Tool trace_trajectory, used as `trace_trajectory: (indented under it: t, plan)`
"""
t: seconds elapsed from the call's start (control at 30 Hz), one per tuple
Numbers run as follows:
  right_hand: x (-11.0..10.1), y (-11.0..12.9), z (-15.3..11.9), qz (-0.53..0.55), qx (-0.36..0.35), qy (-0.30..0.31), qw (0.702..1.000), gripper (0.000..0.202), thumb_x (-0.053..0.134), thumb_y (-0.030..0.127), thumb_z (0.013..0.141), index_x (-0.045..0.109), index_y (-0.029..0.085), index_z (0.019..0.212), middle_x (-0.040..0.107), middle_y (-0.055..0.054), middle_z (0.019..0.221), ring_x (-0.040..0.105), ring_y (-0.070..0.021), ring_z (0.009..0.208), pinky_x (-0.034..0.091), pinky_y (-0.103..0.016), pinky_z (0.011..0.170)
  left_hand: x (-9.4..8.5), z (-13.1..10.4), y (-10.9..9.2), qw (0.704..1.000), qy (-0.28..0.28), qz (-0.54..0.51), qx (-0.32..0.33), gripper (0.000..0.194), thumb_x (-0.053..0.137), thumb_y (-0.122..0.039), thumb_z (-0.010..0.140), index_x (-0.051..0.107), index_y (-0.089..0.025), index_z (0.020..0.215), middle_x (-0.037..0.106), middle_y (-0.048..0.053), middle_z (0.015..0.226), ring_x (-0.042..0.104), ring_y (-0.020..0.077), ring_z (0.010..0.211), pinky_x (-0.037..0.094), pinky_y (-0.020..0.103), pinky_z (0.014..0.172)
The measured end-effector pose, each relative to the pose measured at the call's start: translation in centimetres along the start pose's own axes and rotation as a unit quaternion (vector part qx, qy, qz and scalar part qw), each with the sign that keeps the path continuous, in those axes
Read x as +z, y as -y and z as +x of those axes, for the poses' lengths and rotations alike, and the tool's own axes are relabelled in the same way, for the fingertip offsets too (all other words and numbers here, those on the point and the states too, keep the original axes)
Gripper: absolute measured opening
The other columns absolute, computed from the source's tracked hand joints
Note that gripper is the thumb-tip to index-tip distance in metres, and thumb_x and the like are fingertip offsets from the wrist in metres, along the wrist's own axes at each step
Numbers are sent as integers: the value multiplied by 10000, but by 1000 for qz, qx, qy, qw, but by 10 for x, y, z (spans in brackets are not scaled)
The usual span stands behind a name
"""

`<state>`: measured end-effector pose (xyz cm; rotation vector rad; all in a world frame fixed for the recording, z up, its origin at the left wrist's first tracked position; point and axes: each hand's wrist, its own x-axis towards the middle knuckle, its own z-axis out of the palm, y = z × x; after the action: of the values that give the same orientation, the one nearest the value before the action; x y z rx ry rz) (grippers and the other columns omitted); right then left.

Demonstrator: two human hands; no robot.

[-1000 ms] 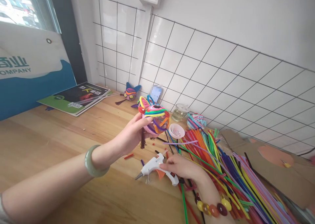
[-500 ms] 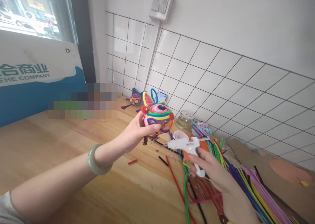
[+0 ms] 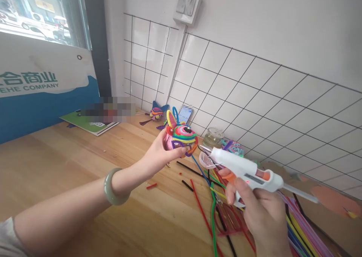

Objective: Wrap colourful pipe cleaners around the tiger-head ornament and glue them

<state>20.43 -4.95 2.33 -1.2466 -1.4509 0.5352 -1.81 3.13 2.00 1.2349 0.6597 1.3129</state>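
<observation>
My left hand [image 3: 162, 147] is closed round a colourful pipe-cleaner animal figure [image 3: 183, 136] with upright ears, a black eye and rainbow bands. The figure is held up over the table, its underside partly behind my thumb. In my right hand [image 3: 257, 208] is a white hot glue gun [image 3: 246, 170] with an orange trigger and a clear glue stick out of its back. Its nozzle points left, close to the figure's right side; whether they touch I cannot tell.
Pipe cleaners [image 3: 302, 227] in many colours lie at the right, with scissors [image 3: 229, 219] among them. Behind stand a glass jar [image 3: 213, 136], a small pink dish [image 3: 206, 160], a phone [image 3: 185, 114] and another figure [image 3: 156, 113]. A green booklet [image 3: 87, 122] lies at the left.
My right hand has turned and lifted the glue gun, bringing its nozzle up beside the figure. In my left hand, the figure has turned slightly.
</observation>
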Motion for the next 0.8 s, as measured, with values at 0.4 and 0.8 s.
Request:
trace_trajectory:
  t: [0.4, 0.8]
  plan:
    - [6, 8, -11, -233, -237, -18, 943, 186, 564, 333, 937, 685, 201, 885, 634, 10, 620, 589, -147, 508, 519, -246, 551, 0, 2, 4, 998, 43, -36, -20, 631, 848, -217, 647, 543, -144, 1194, 706, 94, 1059, 675, 199, 890, 533, 294, 775]
    - [11, 15, -6, -304, -314, -21, 899, 171, 526, 311, 954, 628, 176, 930, 708, -79, 770, 677, -225, 680, 577, -305, 708, 0, 1, 5, 997, 60, -40, -40, 565, 833, -205, 663, 503, -161, 1119, 692, 37, 897, 638, 144, 690, 502, 271, 623]
